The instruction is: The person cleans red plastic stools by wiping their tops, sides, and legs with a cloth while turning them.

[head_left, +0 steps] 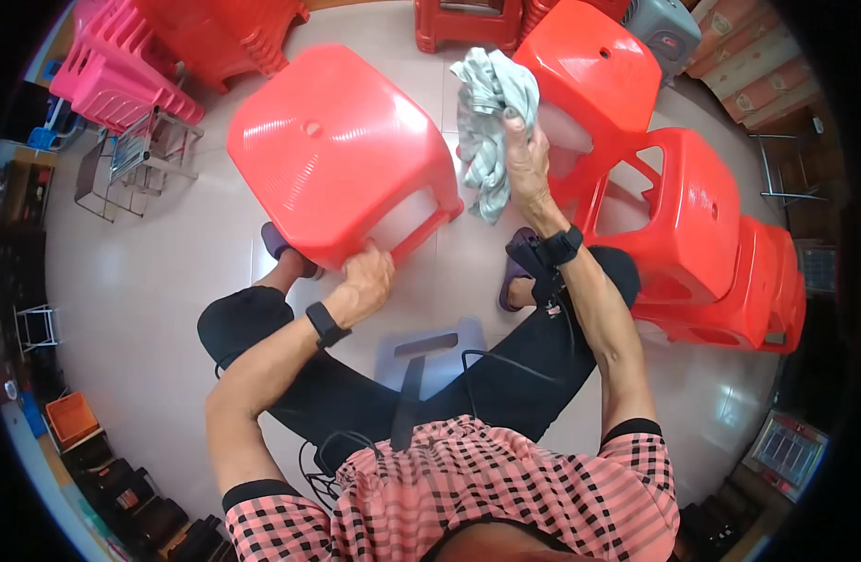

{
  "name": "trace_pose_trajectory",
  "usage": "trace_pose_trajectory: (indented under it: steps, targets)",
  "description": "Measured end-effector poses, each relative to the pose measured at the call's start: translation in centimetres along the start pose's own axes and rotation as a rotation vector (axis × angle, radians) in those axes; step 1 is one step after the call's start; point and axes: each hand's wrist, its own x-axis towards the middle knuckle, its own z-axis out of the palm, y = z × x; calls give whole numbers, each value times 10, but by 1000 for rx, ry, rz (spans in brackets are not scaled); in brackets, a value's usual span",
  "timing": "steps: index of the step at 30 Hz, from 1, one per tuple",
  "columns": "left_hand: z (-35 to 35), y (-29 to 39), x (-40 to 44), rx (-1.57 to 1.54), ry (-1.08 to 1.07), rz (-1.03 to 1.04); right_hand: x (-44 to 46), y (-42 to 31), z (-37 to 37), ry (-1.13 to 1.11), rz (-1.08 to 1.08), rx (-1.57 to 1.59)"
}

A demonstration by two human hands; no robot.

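Observation:
In the head view a red plastic stool (355,150) stands in front of my knees, its seat toward me. My left hand (367,281) is closed on the stool's near lower edge, by a leg. A crumpled grey-green cloth (489,117) is bunched in my right hand (529,164), which is raised to the right of this stool. The cloth hangs down past my fingers, and they are partly hidden by it. Just beyond my right hand stands another red stool (594,66).
More red stools (702,206) lie tipped on the right. Stacked pink stools (121,84) and a metal step stool (149,155) stand at the left. Under me is a grey-blue stool (430,351). A black cable (515,361) crosses my legs.

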Motion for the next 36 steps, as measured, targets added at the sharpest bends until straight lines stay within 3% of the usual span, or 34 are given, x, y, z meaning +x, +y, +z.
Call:
trace_pose_trajectory:
  steps: [4,5,6,8,9,10,12,14,18,20,21,23,26,29,31,33,36]
  targets:
    - [-27,22,-53,-271,31,217,3,-10,26,-65,-111,-17]
    - [-59,17,-70,-426,43,283,3,-22,32,-128,3,-132]
    - [-82,12,-81,-581,56,350,4,-24,38,-208,-72,-323]
    - [-90,-18,-95,-861,450,331,12,-25,51,-367,-228,-712]
    - [-86,-36,-93,-878,663,231,13,-18,60,-316,-450,-812]
    - [-83,-54,-89,-888,874,126,13,-8,67,-309,-491,-831]
    - [-79,-87,-80,-832,1023,-203,15,4,79,-293,-586,-866]
    - [-54,-113,-57,-906,991,-479,11,-4,80,-333,-595,-874]
    - [-25,-132,-22,-971,1088,-679,-26,-36,96,-479,-437,-890]
    - [-29,-133,-21,-993,1092,-712,-62,-46,114,-570,-452,-838]
    - [-26,-133,-22,-1065,1092,-707,-79,-45,125,-598,-579,-789]
    - [-18,-135,-24,-1215,1086,-694,-115,-58,144,-670,-588,-685]
    - [-15,-138,-20,-1194,1100,-705,-131,-55,155,-726,-579,-662]
    - [-12,-137,-20,-1142,1096,-675,-102,-50,133,-775,-705,-777]
    - [-5,-139,-16,-1087,1130,-639,-74,-39,117,-651,-713,-904]
    - [-7,-140,-17,-1127,1104,-651,-38,-46,111,-598,-463,-1192]
    - [-7,-139,-15,-1119,1124,-640,27,-16,113,-553,-484,-1177]
